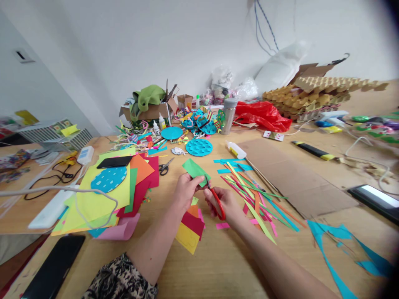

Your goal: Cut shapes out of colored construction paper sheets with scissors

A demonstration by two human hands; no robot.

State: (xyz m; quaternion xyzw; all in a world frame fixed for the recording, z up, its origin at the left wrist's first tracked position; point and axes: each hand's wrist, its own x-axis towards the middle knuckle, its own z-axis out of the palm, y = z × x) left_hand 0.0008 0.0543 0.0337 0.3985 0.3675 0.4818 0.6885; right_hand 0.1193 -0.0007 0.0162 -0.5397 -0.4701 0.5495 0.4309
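My left hand (186,189) is closed on a piece of green paper (193,170), raised over the middle of the table. In my right hand (222,201) are red-handled scissors (219,203), their blades at the right edge of the green paper. How far the blades are apart is hard to see. Under my hands lie small red, orange and pink paper pieces and a yellow piece (187,237) with a faint drawn outline. Right of my right hand is a loose heap of coloured paper strips (258,195).
A stack of coloured sheets (102,174) lies left, with a phone (114,162) on top. Black scissors (165,167) and a blue dotted disc (198,147) lie ahead. Flat cardboard (289,178) is right, near a glue bottle (236,150). A steel flask (229,116) stands at the back.
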